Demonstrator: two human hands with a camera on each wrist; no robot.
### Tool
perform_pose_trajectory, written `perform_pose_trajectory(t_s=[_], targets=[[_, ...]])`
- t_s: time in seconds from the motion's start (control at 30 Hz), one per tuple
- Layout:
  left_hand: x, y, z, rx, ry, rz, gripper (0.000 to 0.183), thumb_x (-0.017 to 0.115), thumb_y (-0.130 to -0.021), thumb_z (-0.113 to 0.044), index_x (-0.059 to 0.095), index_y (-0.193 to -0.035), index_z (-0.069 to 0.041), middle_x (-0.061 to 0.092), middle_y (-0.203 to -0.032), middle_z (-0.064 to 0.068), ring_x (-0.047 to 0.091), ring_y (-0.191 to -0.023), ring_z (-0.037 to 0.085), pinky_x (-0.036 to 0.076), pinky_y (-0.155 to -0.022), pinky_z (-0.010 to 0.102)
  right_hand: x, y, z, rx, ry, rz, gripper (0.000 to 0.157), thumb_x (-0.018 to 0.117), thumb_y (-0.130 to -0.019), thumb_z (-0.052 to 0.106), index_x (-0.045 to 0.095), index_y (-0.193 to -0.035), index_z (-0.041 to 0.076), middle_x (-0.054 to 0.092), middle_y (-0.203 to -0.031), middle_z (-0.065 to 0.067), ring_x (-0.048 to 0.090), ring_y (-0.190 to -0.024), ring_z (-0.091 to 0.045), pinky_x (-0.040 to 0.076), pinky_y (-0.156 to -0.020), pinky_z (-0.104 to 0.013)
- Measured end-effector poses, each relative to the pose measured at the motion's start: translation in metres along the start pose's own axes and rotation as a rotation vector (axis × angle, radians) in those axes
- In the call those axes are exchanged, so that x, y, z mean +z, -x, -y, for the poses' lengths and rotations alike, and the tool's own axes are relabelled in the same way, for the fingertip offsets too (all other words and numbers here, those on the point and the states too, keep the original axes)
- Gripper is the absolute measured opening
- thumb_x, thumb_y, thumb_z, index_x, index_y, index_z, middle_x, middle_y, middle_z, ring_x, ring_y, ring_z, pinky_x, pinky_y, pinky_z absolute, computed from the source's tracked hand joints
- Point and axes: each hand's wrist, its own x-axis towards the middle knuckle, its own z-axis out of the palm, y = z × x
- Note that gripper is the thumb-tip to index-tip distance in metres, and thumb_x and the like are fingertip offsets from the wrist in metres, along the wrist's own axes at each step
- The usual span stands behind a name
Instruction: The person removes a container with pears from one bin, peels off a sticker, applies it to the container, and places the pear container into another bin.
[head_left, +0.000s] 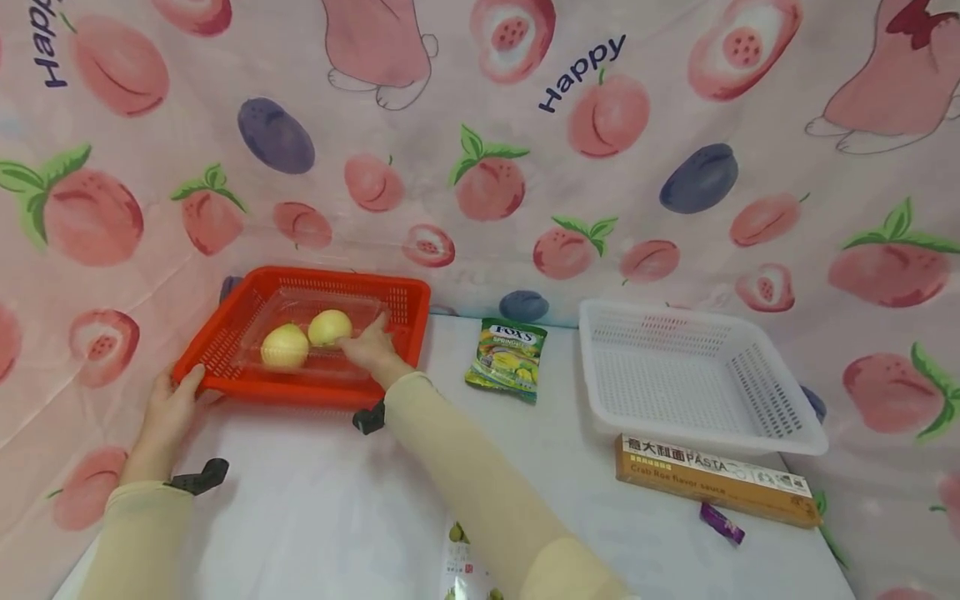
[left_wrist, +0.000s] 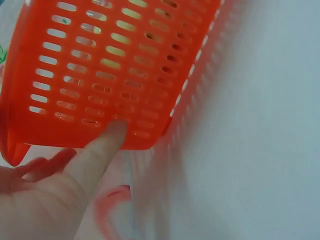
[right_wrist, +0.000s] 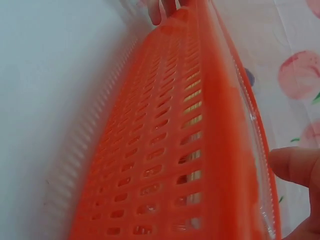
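Red rectangular plastic basket with slotted walls (head_left: 300,393) stands at the left of the white table (head_left: 315,517), near the back; the left hand (head_left: 167,417) grips its front left corner, thumb over the rim, one finger lying against the outer wall in the left wrist view. Inside the basket is a clear rectangular plastic tray (head_left: 273,315), with two pale yellow round fruits (head_left: 330,327) showing within its outline; the right hand, well apart from the left, is spread over the tray's right side — thumb beside the nearer fruit, another finger stretched towards the back; whether it pinches the tray, I cannot tell.

Next, the beige right sleeve (head_left: 465,475) crosses the front and hides part of a white packet with green prints (head_left: 459,567); beyond it lies a green and yellow FOX'S packet (head_left: 510,358), between the red basket and a white rectangular plastic basket with slotted walls (head_left: 660,379). Along that basket's front lies a long brown and white pasta box (head_left: 705,483), with a small purple wrapper (head_left: 722,523) just before it; peach-printed pale pink cloth (head_left: 427,167) hangs behind everything.
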Motion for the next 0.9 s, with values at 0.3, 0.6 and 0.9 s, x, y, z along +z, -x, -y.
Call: perform_pose_trajectory(t_s=[0.3, 0.6, 0.9], targets=[[-0.001, 0.003, -0.003, -0.086, 0.368, 0.096, 0.082, 0.053, -0.100, -0.038, -0.001, -0.158, -0.016, 0.017, -0.152, 0.014, 0.065, -0.094, 0.005, 0.051, -0.085, 0.033, 0.000, -0.010, -0.008, 0.087, -0.156, 0.071, 0.106, 0.075, -0.085, 0.040, 0.004, -0.156, 0.007, 0.043, -0.143, -0.014, 0.042, -0.130, -0.028, 0.035, -0.108, -0.046], [-0.002, 0.004, -0.003, -0.098, 0.463, 0.111, 0.083, 0.057, -0.098, -0.036, 0.001, -0.158, -0.021, 0.014, -0.155, 0.008, 0.061, -0.101, 0.007, 0.039, -0.093, 0.040, -0.001, -0.011, -0.011, 0.153, -0.287, 0.119, 0.093, 0.071, -0.089, 0.035, 0.013, -0.155, 0.005, 0.028, -0.152, -0.010, 0.036, -0.131, -0.028, 0.030, -0.111, -0.045], [-0.004, 0.003, -0.002, -0.123, 0.481, 0.101, 0.086, 0.060, -0.096, -0.035, 0.002, -0.158, -0.020, 0.019, -0.153, 0.008, 0.065, -0.097, 0.009, 0.042, -0.091, 0.041, -0.002, -0.004, -0.010, 0.120, -0.391, 0.111, 0.085, 0.068, -0.093, 0.026, 0.012, -0.154, 0.007, 0.038, -0.135, -0.009, 0.045, -0.114, -0.027, 0.041, -0.102, -0.043]])
